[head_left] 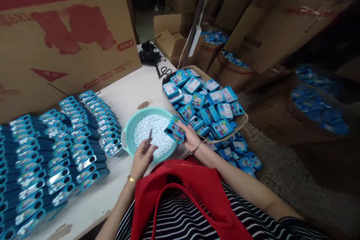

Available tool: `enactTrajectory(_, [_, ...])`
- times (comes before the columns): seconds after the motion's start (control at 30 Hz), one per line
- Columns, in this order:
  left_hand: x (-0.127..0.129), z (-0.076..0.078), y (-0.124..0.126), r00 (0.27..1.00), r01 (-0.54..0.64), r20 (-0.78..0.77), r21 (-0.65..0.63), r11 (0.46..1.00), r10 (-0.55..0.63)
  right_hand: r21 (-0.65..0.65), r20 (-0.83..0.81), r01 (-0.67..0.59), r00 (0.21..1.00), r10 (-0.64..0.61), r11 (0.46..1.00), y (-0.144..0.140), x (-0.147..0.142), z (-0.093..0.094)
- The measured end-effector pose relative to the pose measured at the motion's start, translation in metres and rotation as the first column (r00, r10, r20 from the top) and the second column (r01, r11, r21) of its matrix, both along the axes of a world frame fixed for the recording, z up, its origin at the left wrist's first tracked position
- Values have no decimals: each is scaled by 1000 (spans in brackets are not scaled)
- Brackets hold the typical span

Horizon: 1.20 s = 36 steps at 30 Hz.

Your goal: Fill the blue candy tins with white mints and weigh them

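Our right hand (190, 137) closed its grip on a flat, glossy blue packet (174, 129), held over the rim of the round teal plastic basin (127, 132) on the white tabletop (123, 95). Our left hand (143, 157) pinched a thin stick above the basin's heap of small white pellets (153, 133). Overlapping rows of blue packets (56, 150) lay to the left.
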<state>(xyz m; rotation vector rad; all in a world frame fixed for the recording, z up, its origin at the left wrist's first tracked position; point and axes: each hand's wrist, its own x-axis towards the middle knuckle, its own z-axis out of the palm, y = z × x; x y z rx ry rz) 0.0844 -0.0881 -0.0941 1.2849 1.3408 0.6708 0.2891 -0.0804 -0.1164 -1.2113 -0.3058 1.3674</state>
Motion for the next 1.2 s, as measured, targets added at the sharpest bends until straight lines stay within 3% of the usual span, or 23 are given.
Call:
enactTrajectory(0.1, [36,-1,4,995,-72,63,-82,994,77,2,234,-73,970,70,997,-10,-18,-13])
enactTrajectory(0.17, [38,-2,12,1000,7,-7,-29,1000,-7,60,519,-261,832,193,963,-11,-8,-17])
enactTrajectory(0.2, [36,-2,17,992,114,-46,-4,993,-114,93,644,-386,726,240,918,-10,1,-18])
enactTrajectory(0.27, [31,-1,28,938,333,-112,25,942,-329,110,790,-624,527,312,774,-3,21,-17])
enactTrajectory(0.33, [28,0,43,914,389,-141,46,920,-380,73,816,-779,406,412,622,6,35,-19])
enactTrajectory(0.37, [25,-1,51,928,352,-152,57,934,-340,55,798,-812,385,464,581,10,39,-22])
enactTrajectory(0.4, [20,-4,59,943,295,-179,72,953,-279,44,767,-819,395,506,572,13,41,-26])
enactTrajectory(0.47, [4,-12,74,930,220,-322,110,969,-175,40,675,-773,488,554,633,15,42,-38])
enactTrajectory(0.57, [-34,-32,84,744,326,-639,92,941,-196,50,455,-568,745,488,822,14,37,-56])
enactTrajectory(0.63, [-54,-45,82,595,420,-758,9,908,-268,41,282,-416,877,389,908,13,34,-65])
enactTrajectory(0.73, [-58,-63,82,440,471,-848,-62,880,-295,33,100,-297,951,293,954,13,32,-72])
enactTrajectory(0.83, [-37,-79,94,348,465,-903,-66,883,-251,43,61,-290,956,288,956,15,34,-75])
enactTrajectory(0.97, [-12,-101,100,366,500,-886,-69,863,-283,57,79,-304,951,299,951,16,36,-77])
enactTrajectory(1.2, [2,-121,60,478,653,-703,-116,748,-526,56,34,-300,954,299,952,17,35,-75])
